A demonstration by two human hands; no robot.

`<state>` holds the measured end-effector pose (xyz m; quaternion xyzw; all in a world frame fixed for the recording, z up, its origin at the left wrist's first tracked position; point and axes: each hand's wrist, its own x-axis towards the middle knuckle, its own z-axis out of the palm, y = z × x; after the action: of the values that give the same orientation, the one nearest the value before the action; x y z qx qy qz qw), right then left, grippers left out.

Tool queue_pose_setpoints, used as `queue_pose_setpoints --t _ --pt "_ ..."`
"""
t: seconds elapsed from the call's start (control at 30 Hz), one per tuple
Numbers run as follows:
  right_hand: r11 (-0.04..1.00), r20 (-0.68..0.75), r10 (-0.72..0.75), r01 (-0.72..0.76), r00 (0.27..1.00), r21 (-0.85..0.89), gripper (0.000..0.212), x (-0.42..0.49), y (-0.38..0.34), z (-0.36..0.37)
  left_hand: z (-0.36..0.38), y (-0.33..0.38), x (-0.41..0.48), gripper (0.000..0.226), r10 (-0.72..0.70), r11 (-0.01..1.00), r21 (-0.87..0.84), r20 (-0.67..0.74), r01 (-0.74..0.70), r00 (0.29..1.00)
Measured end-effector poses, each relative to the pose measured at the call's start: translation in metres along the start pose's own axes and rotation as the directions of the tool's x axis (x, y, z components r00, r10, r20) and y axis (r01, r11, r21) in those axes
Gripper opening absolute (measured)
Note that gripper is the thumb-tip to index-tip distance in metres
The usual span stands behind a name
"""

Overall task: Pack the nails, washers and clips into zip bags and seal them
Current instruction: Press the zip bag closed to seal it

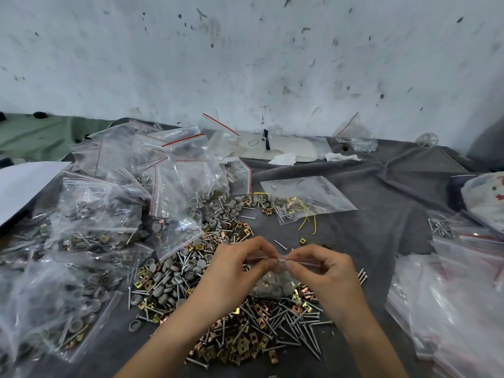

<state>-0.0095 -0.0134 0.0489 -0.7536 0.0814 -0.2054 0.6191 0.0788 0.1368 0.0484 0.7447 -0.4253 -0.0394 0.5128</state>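
The fingers (262, 251) of the left hand (234, 271) and those of the right hand (324, 271) are curled and pinch the red-lined top strip of a small zip bag (271, 285). The fingertips of the two hands meet at the middle of the strip. The bag hangs just below the fingertips, between the two hands, with grey washers visible inside it. Whether its strip is fully pressed shut cannot be told.

Under the hands, from nine o'clock round to five o'clock, a loose heap lies on the grey cloth (368, 186) that covers the table:
- grey round washers (163, 287) at nine o'clock
- brass-coloured square clips (245, 346) at six o'clock
- steel nails (298, 330) at five o'clock

Further out at nine to eleven o'clock, filled bags (101, 214) with red strips are piled one over another. At one o'clock lies a flat clear bag with yellow wires (305, 199) and a few nails. At three to four o'clock, empty bags (450, 296) are stacked near the table's edge. Crumpled white tissue (283, 159) sits at twelve o'clock, near the stained wall (245, 64).
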Motion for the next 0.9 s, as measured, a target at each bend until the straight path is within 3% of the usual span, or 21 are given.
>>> queue_pose_setpoints --t 0.27,0.57,0.73,0.9 --pt "1.000 -0.035 -0.015 0.015 0.999 0.008 0.017 -0.0012 0.0025 0.0058 0.0015 0.0035 -0.0005 0.012 0.010 1.000 -0.003 -0.043 -0.010 0.999" --pt "0.999 -0.051 -0.030 0.031 0.998 0.028 0.025 -0.0029 0.0052 0.0078 0.0037 0.0078 -0.0007 0.009 0.038 0.993 0.112 -0.054 -0.032 0.998" --pt "0.991 -0.020 0.009 -0.006 1.000 0.131 0.009 -0.0043 0.0041 0.0044 0.0027 0.0079 0.0004 0.011 0.036 0.993 0.112 -0.053 -0.030 0.998" --pt "0.981 -0.030 0.051 -0.045 0.998 0.189 0.007 -0.0043 0.0081 0.0025 0.0031 0.0065 -0.0001 0.011 0.030 0.993 0.113 -0.034 -0.026 0.999"
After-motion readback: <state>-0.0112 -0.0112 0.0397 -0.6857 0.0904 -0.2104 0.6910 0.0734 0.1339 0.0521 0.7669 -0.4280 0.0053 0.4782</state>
